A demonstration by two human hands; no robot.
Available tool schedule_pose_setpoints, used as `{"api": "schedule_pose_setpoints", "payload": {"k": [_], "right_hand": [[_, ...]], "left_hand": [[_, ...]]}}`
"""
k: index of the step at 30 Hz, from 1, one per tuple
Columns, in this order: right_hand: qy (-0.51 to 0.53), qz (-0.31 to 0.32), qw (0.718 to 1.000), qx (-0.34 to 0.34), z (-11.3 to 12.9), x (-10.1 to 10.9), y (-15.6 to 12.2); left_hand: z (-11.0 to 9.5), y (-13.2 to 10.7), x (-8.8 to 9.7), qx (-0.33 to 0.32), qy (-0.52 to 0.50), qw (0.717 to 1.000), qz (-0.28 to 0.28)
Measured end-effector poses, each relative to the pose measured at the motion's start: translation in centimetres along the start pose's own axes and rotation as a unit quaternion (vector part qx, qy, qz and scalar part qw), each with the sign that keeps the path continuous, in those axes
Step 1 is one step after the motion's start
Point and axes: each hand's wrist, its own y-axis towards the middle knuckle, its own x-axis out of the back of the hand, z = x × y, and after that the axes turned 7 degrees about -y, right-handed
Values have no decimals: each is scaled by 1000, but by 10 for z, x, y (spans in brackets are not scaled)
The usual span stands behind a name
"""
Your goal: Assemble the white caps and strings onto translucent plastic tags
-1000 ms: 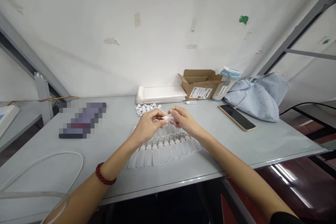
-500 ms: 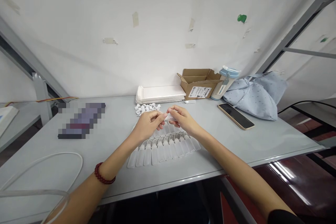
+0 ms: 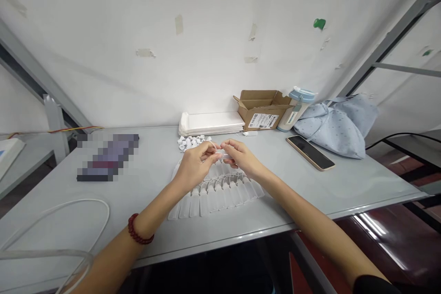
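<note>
In front of me my left hand [image 3: 197,163] and my right hand [image 3: 241,156] meet over the table. The right fingers are closed on a small translucent plastic bottle [image 3: 226,156], held roughly sideways. At its left end my left fingers pinch a thin white cord loop [image 3: 214,146]; the cap end is mostly covered by fingertips. Below both hands lie several similar translucent bottles [image 3: 213,200] side by side in a fanned row, white loops at their necks. More of them [image 3: 215,170] lie behind, partly hidden by my hands. Loose white caps [image 3: 193,141] are heaped just beyond my left hand.
A stack of white flat packages [image 3: 213,123] lies by the wall, with an open cardboard box [image 3: 263,115], a tumbler [image 3: 292,112] and a blue cloth bag [image 3: 334,128] to its right. A phone [image 3: 310,152] lies at right. A white cable [image 3: 103,204] loops at left.
My left hand has turned slightly and its fingers have shifted at the bottle's end, where the white loop now shows. My right hand stays nearly in place.
</note>
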Motion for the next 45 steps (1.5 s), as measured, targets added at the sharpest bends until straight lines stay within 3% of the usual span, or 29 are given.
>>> {"api": "schedule_pose_setpoints", "payload": {"k": [6,14,19,25,31,37,40,45], "right_hand": [[-6,3,1000,29,-4,0,3],[-127,-33,982,136,-2,0,-2],[-102,-19,983,150,-3,1,-2],[-82,-19,985,150,0,2,-2],[-20,-17,994,109,2,2,-2],[54,1,995,79,0,1,1],[68,-2,995,79,-1,0,1],[37,-3,993,109,-2,0,0]], "left_hand": [[-1,4,3,70,-34,995,61],[3,9,7,172,-97,980,-1],[5,8,10,246,-153,956,47],[1,7,7,180,-137,974,35],[-6,3,7,70,-25,997,23],[0,-1,1,-31,88,995,-30],[-2,-1,0,-1,37,999,-32],[-3,3,2,140,-99,985,35]]}}
